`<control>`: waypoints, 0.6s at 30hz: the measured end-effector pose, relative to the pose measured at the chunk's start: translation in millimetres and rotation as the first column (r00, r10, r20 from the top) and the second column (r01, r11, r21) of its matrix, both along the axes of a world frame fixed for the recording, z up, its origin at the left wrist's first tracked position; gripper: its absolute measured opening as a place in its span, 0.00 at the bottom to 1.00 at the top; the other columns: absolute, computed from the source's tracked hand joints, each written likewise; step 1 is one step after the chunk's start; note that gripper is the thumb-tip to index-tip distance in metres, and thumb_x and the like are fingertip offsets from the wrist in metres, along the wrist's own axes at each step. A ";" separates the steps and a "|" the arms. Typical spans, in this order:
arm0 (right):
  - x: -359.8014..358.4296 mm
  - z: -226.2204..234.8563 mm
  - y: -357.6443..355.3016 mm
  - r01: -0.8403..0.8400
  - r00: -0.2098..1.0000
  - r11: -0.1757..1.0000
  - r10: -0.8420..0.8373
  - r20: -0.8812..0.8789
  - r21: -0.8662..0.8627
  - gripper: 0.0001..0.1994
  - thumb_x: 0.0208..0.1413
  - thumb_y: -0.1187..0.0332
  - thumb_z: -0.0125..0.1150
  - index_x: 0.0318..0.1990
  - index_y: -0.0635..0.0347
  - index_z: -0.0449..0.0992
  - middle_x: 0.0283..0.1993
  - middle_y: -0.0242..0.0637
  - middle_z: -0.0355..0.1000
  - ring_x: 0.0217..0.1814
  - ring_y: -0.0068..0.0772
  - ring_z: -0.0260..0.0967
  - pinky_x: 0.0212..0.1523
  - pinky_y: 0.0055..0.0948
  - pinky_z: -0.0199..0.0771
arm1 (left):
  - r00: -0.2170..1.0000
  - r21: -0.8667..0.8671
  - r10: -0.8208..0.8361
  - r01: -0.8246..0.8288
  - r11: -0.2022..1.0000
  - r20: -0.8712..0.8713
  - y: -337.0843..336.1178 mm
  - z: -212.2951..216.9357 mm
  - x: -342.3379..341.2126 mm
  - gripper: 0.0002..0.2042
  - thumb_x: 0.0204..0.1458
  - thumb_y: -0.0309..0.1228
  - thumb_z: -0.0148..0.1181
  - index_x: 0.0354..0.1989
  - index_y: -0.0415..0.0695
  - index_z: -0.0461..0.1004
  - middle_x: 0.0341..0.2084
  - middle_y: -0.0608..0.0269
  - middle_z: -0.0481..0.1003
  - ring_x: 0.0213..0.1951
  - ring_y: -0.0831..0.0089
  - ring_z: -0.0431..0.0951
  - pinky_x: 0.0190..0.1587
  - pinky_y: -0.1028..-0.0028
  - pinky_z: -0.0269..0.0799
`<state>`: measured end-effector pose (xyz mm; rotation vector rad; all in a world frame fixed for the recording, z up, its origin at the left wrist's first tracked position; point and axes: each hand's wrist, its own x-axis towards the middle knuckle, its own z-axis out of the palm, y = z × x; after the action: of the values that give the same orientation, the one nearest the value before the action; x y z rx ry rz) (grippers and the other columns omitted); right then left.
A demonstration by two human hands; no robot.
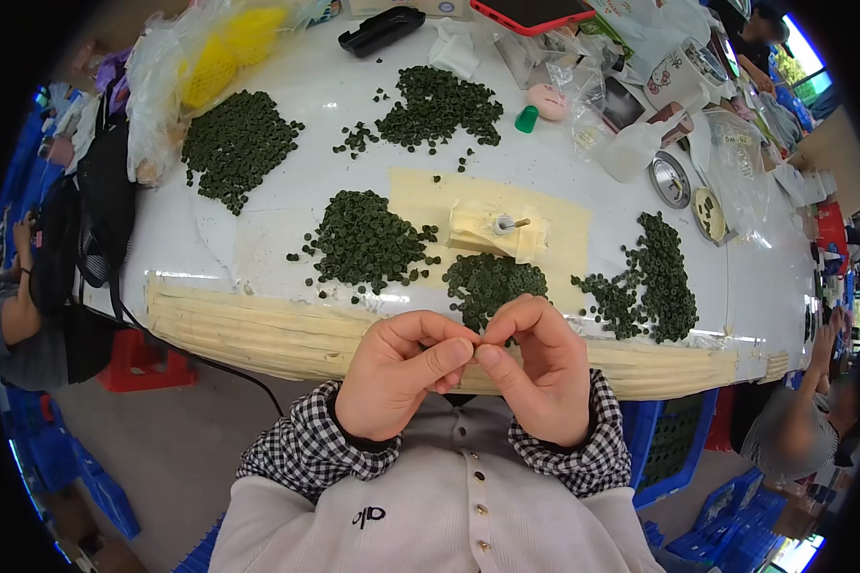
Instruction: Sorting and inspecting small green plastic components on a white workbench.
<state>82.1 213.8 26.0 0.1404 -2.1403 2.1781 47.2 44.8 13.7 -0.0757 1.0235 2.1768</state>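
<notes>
My left hand (pixel 397 374) and my right hand (pixel 543 371) meet fingertip to fingertip just over the table's near edge. Thumbs and forefingers of both are pinched together; whatever lies between them is too small and covered to name. Right beyond the fingers is a pile of small dark green round pieces (pixel 487 285). Behind that pile, a tape-wrapped block (pixel 473 229) with a metal pin (pixel 516 224) sticking out sits on a yellowish taped sheet (pixel 569 205). A larger middle pile (pixel 361 239) of similar pieces lies to its left, and a right pile (pixel 664 282) to its right.
Two more green piles, a left one (pixel 239 148) and a back one (pixel 440 105), lie farther off. Padded tape (pixel 248 320) lines the near edge. A black case (pixel 382 31), a red-edged device (pixel 533 11), a round tin (pixel 670 180) and plastic bags (pixel 736 162) crowd the back and right.
</notes>
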 end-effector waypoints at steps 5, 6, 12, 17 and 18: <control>0.3 -1.0 -0.2 0.061 0.997 0.995 -0.057 -0.059 0.074 0.05 0.50 0.79 0.60 0.34 0.65 0.70 0.32 0.35 0.69 0.33 0.23 0.66 0.36 0.21 0.66 | 0.987 -0.072 0.022 -0.034 0.997 -0.159 0.0 5.1 0.1 0.07 0.54 0.24 0.57 0.39 0.36 0.77 0.25 0.66 0.75 0.26 0.83 0.71 0.28 0.84 0.68; 0.5 -2.0 -0.1 0.063 0.996 0.995 -0.058 -0.065 0.078 0.05 0.50 0.79 0.60 0.34 0.65 0.70 0.32 0.35 0.69 0.33 0.23 0.67 0.35 0.22 0.66 | 0.982 -0.096 0.018 -0.037 0.995 -0.188 -0.5 6.1 0.3 0.07 0.54 0.23 0.57 0.39 0.36 0.77 0.25 0.65 0.75 0.26 0.83 0.71 0.28 0.84 0.68; 0.4 -2.8 -0.7 0.089 0.991 0.989 -0.076 -0.108 0.121 0.06 0.50 0.79 0.60 0.34 0.65 0.71 0.32 0.37 0.70 0.34 0.26 0.68 0.35 0.23 0.67 | 0.958 -0.166 0.024 -0.074 0.983 -0.287 0.3 4.7 2.7 0.07 0.54 0.21 0.55 0.40 0.36 0.77 0.25 0.65 0.75 0.25 0.84 0.72 0.29 0.84 0.71; 0.8 -3.0 -2.9 0.146 0.979 0.971 -0.114 -0.169 0.190 0.06 0.48 0.80 0.61 0.34 0.66 0.73 0.33 0.39 0.72 0.35 0.32 0.70 0.37 0.25 0.69 | 0.981 -0.128 0.055 -0.079 0.989 -0.185 1.0 1.7 2.5 0.08 0.54 0.21 0.56 0.41 0.36 0.76 0.26 0.64 0.76 0.26 0.83 0.73 0.28 0.84 0.71; 0.8 -3.0 -2.9 0.151 0.977 0.969 -0.116 -0.176 0.196 0.06 0.47 0.80 0.61 0.34 0.65 0.73 0.33 0.39 0.72 0.35 0.33 0.70 0.37 0.25 0.69 | 0.983 -0.112 0.061 -0.081 0.990 -0.175 1.0 0.9 2.4 0.08 0.54 0.21 0.56 0.41 0.36 0.76 0.26 0.64 0.76 0.26 0.83 0.73 0.28 0.84 0.71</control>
<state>82.9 210.9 23.0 0.1760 -2.2102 1.8001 49.5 45.9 14.6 0.0204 1.2645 2.2150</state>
